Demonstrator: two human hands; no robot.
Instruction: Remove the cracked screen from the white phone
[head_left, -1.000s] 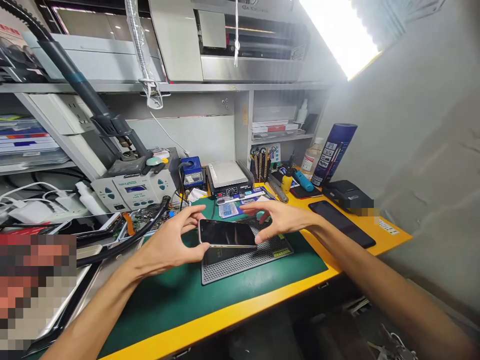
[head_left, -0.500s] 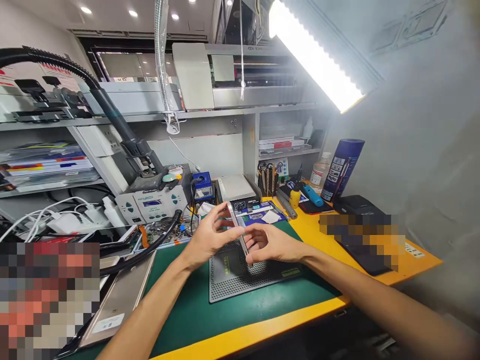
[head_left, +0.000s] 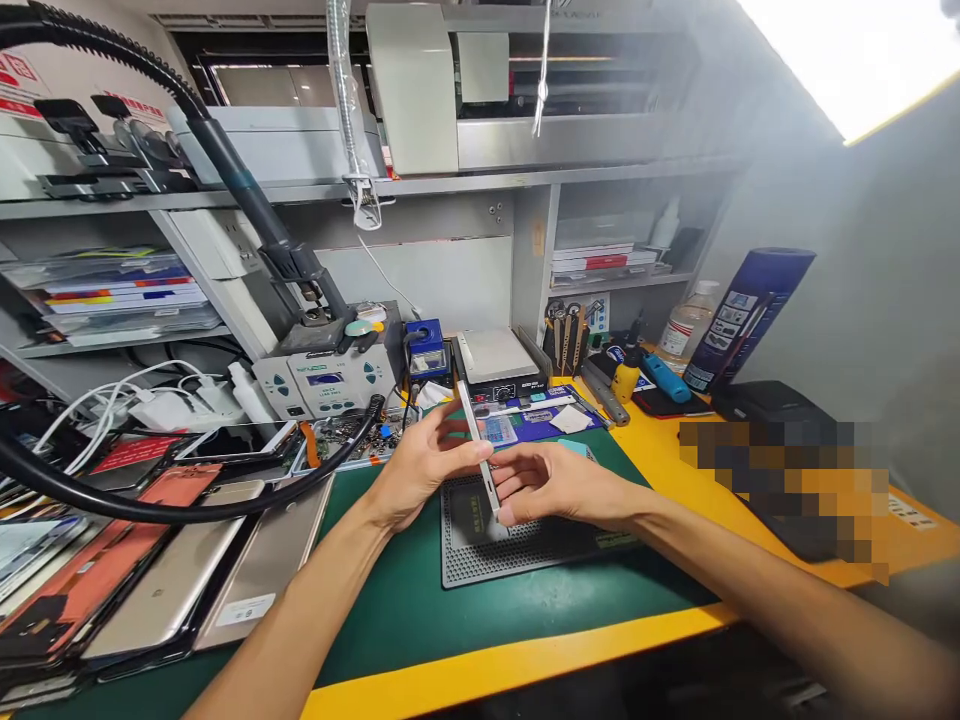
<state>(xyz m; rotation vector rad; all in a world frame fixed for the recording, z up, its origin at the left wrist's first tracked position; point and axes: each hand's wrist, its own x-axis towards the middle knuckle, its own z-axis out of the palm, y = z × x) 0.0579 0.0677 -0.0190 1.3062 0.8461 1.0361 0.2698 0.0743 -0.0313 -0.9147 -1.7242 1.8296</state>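
Note:
A slim silver device [head_left: 480,450], seen edge-on like a phone, is held tilted above a grey perforated mat [head_left: 480,570]. My left hand [head_left: 427,465] grips its upper left side, the thumb lying across the near edge. My right hand [head_left: 551,485] holds its lower end, with thumb and fingers curled round it. The device's broad faces are mostly out of sight. Beneath the perforated mat lies a green work mat [head_left: 390,640].
Phones and panels [head_left: 172,580] are piled at the left under a black hose [head_left: 187,515]. Behind stand a soldering station [head_left: 330,385] and a tray of small parts [head_left: 352,440]. A yellow bottle [head_left: 626,380] and a blue canister [head_left: 750,320] stand at the back right.
The view has shifted, with the bench's rear items appearing lower left to right and the lamp further right. The device has turned more edge-on; both hands still hold it.

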